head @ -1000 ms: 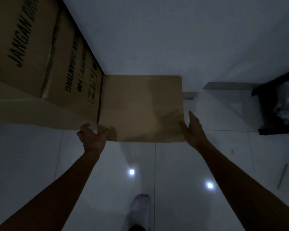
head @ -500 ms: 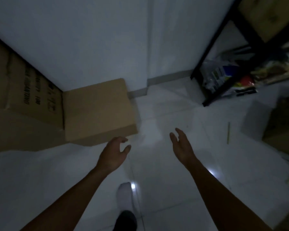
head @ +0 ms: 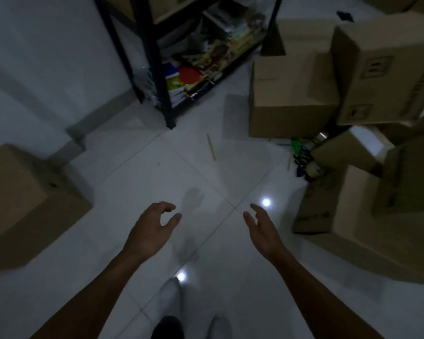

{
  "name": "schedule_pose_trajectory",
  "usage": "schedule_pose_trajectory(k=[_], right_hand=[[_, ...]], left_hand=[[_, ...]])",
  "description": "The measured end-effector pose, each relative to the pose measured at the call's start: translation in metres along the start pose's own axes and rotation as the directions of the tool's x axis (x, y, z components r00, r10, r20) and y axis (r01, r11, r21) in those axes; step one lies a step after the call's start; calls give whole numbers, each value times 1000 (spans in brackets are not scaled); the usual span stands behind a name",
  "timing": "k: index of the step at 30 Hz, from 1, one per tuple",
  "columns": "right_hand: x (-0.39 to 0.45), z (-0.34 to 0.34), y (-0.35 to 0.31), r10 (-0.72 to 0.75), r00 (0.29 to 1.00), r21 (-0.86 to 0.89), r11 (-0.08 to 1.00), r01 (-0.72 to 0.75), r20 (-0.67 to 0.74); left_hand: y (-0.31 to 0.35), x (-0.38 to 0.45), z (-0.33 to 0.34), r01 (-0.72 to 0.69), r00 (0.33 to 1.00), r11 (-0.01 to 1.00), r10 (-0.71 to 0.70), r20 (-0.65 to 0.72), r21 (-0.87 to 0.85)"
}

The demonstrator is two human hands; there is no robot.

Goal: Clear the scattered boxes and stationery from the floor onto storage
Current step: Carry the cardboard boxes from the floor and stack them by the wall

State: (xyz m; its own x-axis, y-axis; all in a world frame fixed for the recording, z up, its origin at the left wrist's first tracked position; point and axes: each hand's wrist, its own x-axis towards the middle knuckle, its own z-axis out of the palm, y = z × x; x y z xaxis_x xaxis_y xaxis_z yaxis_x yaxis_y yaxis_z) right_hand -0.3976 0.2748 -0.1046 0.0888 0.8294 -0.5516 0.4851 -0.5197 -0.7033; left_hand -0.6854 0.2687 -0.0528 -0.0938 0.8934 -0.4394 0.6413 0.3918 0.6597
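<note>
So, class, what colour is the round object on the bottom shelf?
Red: the round object, seen in the head view.

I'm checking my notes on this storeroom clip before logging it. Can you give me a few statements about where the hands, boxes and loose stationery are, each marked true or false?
1. Both the left hand and the right hand hold nothing. True.
2. A pencil lies on the floor tiles. True.
3. The pencil lies inside a cardboard box. False: it lies on bare tile, apart from the boxes.
4. The black shelf rack has bare shelves. False: its bottom shelf is crowded with colourful items.
5. Cardboard boxes are piled at the right. True.
</note>
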Motion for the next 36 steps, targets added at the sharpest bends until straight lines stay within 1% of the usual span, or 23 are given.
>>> schedule_pose_trajectory(k=[3,7,12,16,19,22,24,27,31,33,36], right_hand=[[3,-43,35,41,996,68,997,-35,-77],[7,-97,79,173,970,173,974,-144,-169],[8,-182,107,246,928,185,962,-199,-279],[5,-262,91,209,921,194,969,-151,-329],[0,-325,72,146,873,199,978,-57,-465],[-7,-389,60,65,830,159,987,30,-554],[-9,-433,64,47,806,159,985,59,-591],[-7,-498,86,35,775,133,989,63,-631],[2,-577,129,60,724,136,990,47,-687],[7,-612,154,65,701,102,995,12,-711],[12,-658,194,90,656,49,995,-81,-749]], left_hand=[[30,10,37,-50,997,999,49,53,21],[63,33,83,-89,990,996,84,115,33],[126,63,127,-78,979,996,67,194,49],[207,72,153,-121,967,992,111,230,31],[280,74,179,-179,938,984,168,304,10],[355,71,210,-243,900,970,233,369,-19],[404,66,234,-265,881,963,258,397,-40],[467,60,273,-288,861,957,280,425,-47],[533,55,334,-264,855,964,252,454,-36],[556,53,363,-211,874,977,206,440,-40],[583,48,403,-96,899,995,101,425,-35]])
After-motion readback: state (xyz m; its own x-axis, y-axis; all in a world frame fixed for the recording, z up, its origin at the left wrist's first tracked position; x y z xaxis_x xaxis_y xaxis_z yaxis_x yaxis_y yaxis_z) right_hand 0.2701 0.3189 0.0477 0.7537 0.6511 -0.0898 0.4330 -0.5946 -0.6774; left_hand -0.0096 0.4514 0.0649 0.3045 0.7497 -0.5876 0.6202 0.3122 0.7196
